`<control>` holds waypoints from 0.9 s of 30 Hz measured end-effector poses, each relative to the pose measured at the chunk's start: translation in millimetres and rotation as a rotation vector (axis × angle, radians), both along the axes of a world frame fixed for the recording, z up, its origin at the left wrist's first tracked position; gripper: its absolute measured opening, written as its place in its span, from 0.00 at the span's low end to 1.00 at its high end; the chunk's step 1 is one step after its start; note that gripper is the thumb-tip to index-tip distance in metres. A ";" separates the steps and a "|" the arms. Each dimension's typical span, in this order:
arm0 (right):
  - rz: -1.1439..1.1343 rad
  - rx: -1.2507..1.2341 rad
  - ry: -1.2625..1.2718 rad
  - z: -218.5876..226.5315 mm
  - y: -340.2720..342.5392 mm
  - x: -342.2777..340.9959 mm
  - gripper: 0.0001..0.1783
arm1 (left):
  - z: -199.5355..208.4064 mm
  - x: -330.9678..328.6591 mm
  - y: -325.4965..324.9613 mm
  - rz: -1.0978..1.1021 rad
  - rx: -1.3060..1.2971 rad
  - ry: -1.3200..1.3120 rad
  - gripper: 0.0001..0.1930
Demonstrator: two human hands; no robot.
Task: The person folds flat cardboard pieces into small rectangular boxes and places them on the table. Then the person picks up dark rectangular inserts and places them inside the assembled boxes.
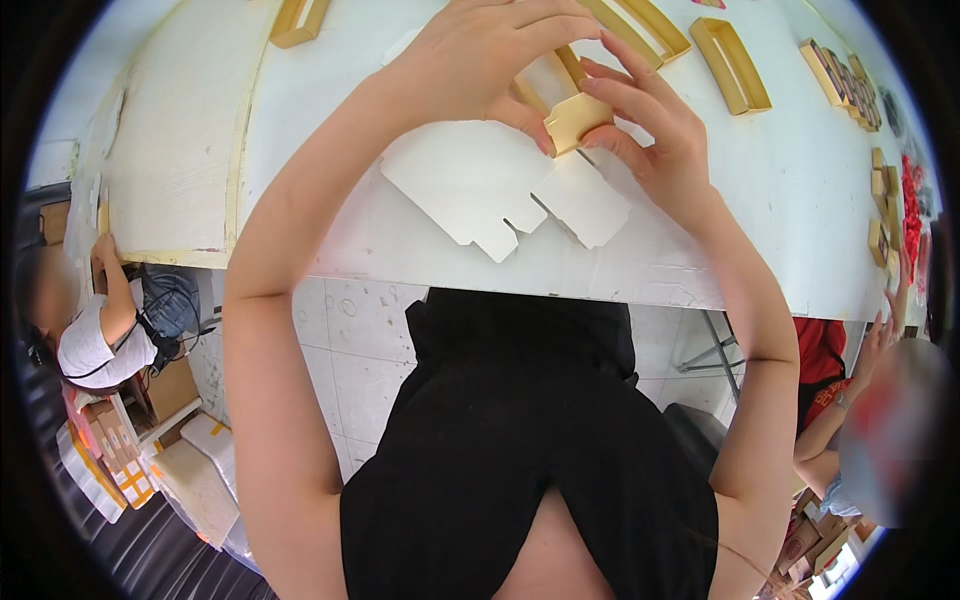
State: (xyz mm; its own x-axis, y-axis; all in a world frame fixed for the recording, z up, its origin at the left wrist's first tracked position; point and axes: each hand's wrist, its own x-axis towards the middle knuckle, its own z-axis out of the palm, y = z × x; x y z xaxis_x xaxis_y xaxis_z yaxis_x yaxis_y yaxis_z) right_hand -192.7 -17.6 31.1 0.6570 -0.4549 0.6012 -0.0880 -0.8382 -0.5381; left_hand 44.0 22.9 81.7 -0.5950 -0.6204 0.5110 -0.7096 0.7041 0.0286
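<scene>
A small gold cardboard box (pixel 577 122) with an end flap standing up is held between my two hands above the far part of the table. My left hand (pixel 480 62) is closed on its left side, thumb near the lower corner of the flap. From the right, my right hand (pixel 655 128) grips the same box, its thumb and fingers at the flap's edge. Part of the box's frame is hidden behind my left fingers. Beneath my hands lie white flat box blanks (pixel 455 180) with notched edges, overlapping one another.
Folded gold boxes stand on the white table (pixel 330 200): one box (pixel 733 65) to the right, another (pixel 298 22) at the far left. Filled boxes (pixel 840 85) line the right side. One person (pixel 110 330) works at left, another person (pixel 880 420) at right.
</scene>
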 end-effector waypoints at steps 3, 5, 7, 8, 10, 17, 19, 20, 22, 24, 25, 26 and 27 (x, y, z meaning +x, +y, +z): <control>-0.092 -0.210 -0.062 4.0 5.4 5.9 0.23 | -13.5 3.7 -10.6 -0.075 0.198 0.099 0.53; -0.118 -0.446 -0.077 5.0 4.4 4.8 0.19 | -23.3 -0.2 -10.5 -0.062 0.257 0.101 0.55; -0.084 -0.604 -0.046 4.5 4.3 5.3 0.17 | -31.6 0.9 -10.6 -0.084 0.210 0.118 0.56; -0.048 -0.622 -0.014 3.3 6.0 6.4 0.15 | -33.9 1.7 -10.6 -0.095 0.185 0.127 0.56; -0.046 -0.654 0.054 6.6 10.4 8.6 0.14 | -34.2 0.5 -9.4 -0.088 0.211 0.163 0.55; 0.035 -0.562 0.369 26.4 20.8 10.9 0.06 | -29.7 7.2 -6.7 -0.145 0.167 0.114 0.43; 0.109 -0.488 0.404 32.3 10.6 18.4 0.06 | -31.9 3.8 -8.7 -0.086 0.192 0.083 0.41; 0.078 -0.469 0.371 29.9 14.5 20.7 0.08 | -32.3 3.0 -9.4 -0.055 0.204 0.064 0.40; 0.014 -0.428 0.312 18.4 27.6 23.3 0.10 | -38.0 0.1 -3.5 0.019 0.166 0.075 0.38; 0.033 -0.383 0.235 7.0 26.7 22.7 0.13 | -40.0 -1.6 -1.5 0.056 0.148 0.074 0.36; 0.044 -0.358 0.195 4.1 25.0 22.5 0.14 | -39.1 -1.9 -0.1 0.061 0.151 0.062 0.36; 0.071 -0.353 0.217 4.1 21.1 22.1 0.15 | -38.0 -2.1 1.2 0.066 0.154 0.050 0.35; 0.098 -0.348 0.238 4.5 15.7 21.1 0.15 | -36.3 -1.4 1.9 0.033 0.221 0.069 0.36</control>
